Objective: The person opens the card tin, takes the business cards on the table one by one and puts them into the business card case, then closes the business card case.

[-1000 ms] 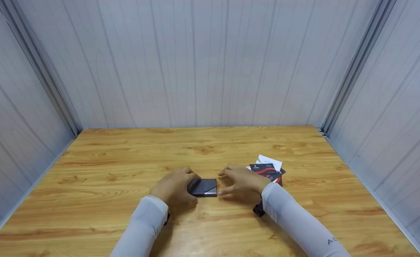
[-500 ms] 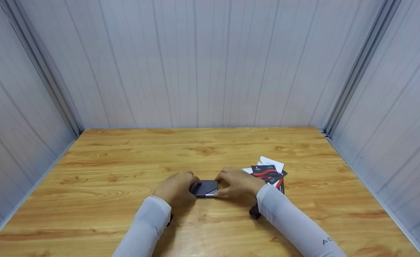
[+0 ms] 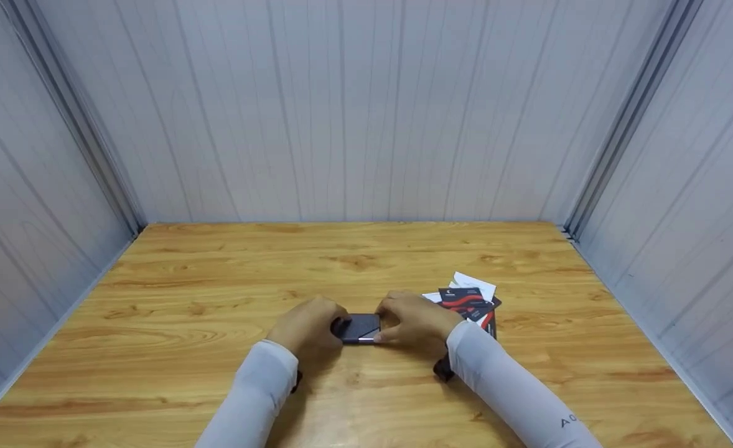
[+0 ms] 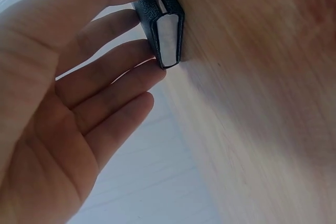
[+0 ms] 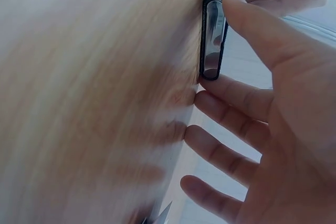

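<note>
A flat black card case (image 3: 363,325) with a textured cover and a silver strip on its near edge lies on the wooden table. At its left end, my left hand (image 3: 309,325) pinches it, thumb at the near edge and fingers at the far edge. My right hand (image 3: 417,318) pinches the right end the same way. In the left wrist view, the end face of the case (image 4: 168,43) is pale. The right wrist view shows a shiny metal end on the case (image 5: 212,38), while the other fingers spread apart below it.
A loose pile of black, red and white business cards (image 3: 464,295) lies just right of my right hand, partly hidden by that forearm. Pale panelled walls (image 3: 366,124) enclose the wooden table (image 3: 186,280) at the back and both sides.
My right hand has moved left from beside the card case and now grips its right end. My left hand stays at the left end. The case has hardly moved.
</note>
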`<state>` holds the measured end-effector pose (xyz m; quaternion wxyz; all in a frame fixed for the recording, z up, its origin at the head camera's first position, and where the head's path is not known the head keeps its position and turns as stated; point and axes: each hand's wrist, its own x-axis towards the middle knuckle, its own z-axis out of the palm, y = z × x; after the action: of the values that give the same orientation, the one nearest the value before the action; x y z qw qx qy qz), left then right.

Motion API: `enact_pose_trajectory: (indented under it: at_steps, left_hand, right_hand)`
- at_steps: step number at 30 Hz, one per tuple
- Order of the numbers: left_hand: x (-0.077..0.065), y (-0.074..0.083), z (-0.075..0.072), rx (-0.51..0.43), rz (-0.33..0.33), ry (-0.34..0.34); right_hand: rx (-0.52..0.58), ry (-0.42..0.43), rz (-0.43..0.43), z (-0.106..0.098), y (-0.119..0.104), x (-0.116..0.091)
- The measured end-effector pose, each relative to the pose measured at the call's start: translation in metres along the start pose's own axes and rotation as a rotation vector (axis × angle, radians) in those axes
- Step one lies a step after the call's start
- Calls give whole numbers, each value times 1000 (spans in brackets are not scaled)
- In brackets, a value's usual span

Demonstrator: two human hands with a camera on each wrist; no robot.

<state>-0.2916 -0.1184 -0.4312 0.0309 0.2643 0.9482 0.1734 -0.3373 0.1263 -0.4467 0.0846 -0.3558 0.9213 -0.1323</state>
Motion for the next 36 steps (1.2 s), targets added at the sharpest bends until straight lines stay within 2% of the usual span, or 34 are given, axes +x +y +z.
enact_pose_trajectory:
  at_steps: [14, 20, 25, 31, 36]
  left_hand:
    - [-3, -1, 0, -1, 4, -7]
    - [-1, -5, -1, -58, -9, -41]
    - [0, -9, -2, -74, 11, -45]
    - [0, -9, -3, -92, -8, -64]
    - [1, -13, -8, -154, -31, -69]
  right_hand:
    - [19, -3, 20, 2, -1, -1]
    - [33, -2, 30, 1, -1, -2]
    - [26, 15, -12, 3, 1, -2]
    - [27, 10, -7, 6, 3, -2]
    - [46, 18, 2, 5, 3, -3]
